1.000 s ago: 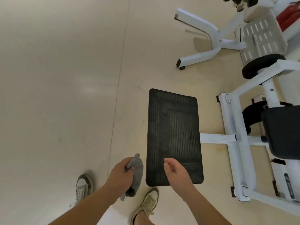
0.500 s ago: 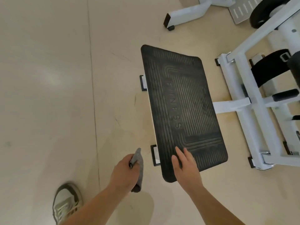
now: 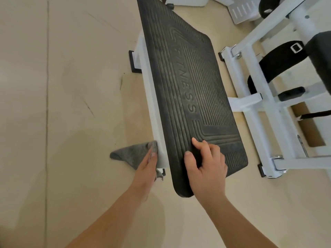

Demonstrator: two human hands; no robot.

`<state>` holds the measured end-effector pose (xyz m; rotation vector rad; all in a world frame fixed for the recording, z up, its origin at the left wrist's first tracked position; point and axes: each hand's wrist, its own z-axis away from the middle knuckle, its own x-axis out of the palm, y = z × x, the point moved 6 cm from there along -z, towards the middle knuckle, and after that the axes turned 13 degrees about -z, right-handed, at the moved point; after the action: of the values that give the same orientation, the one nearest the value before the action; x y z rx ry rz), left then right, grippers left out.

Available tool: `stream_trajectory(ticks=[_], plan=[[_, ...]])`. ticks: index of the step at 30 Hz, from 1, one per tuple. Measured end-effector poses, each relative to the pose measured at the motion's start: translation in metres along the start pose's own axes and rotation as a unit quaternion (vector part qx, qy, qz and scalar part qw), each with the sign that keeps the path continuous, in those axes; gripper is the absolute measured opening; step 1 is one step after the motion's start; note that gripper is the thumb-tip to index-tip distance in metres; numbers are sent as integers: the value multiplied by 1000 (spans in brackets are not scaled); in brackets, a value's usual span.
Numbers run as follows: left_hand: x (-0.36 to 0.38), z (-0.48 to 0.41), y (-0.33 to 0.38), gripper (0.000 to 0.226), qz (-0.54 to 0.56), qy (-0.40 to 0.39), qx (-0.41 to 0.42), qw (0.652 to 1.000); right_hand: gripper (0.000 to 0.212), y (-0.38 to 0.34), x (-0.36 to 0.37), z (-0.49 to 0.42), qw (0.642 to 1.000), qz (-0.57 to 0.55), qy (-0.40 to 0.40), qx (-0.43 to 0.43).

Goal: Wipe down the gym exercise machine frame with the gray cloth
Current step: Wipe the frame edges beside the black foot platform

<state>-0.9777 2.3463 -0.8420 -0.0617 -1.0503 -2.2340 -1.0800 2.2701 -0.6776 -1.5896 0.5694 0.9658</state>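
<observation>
Head view: I am looking down at a black ribbed footplate (image 3: 189, 97) that runs from the top of the picture toward me, with raised letters along its middle. A white frame bar (image 3: 152, 97) lies along its left edge, and a black end cap (image 3: 133, 62) sticks out from the bar toward the beige floor (image 3: 71, 86).

My left hand (image 3: 148, 165) sits at the near end of that bar. Its fingers are straight and together, pressing the gray cloth (image 3: 132, 155) flat against the bar's side; the thumb is hidden from me. A loose fold of the cloth sticks out to the left above the floor, and a small corner hangs below the hand.

My right hand (image 3: 206, 167) rests on the near corner of the footplate. The index finger reaches forward, the other fingers are bent with their tips on the rubber, and they wrap around nothing.

To the right stands the rest of the white machine frame (image 3: 254, 113), carrying black pads (image 3: 283, 63).
</observation>
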Motion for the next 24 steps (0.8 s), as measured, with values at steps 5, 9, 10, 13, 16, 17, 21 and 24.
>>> stream_trajectory(ticks=[5,9,10,13,16,17,21,24], plan=[[15,17,12,48,20,-55,33,998,33,-16,7,-8,997,-34,29,56],[20,25,14,49,38,-10,107,993,32,-12,8,-7,996,-44,54,51],[14,25,12,40,34,47,115,992,31,-11,8,-7,996,-50,55,53],[3,24,10,23,-34,153,131,979,30,-14,6,-7,995,-57,59,55],[2,11,8,72,-212,182,140,950,27,-17,7,-8,995,-61,63,56],[1,6,7,86,-279,202,140,928,27,-17,7,-8,995,-62,63,56],[25,-13,4,115,-163,71,117,977,19,-13,9,-11,994,-72,60,52],[41,-14,3,112,-78,67,115,988,23,-12,9,-11,994,-77,62,51]])
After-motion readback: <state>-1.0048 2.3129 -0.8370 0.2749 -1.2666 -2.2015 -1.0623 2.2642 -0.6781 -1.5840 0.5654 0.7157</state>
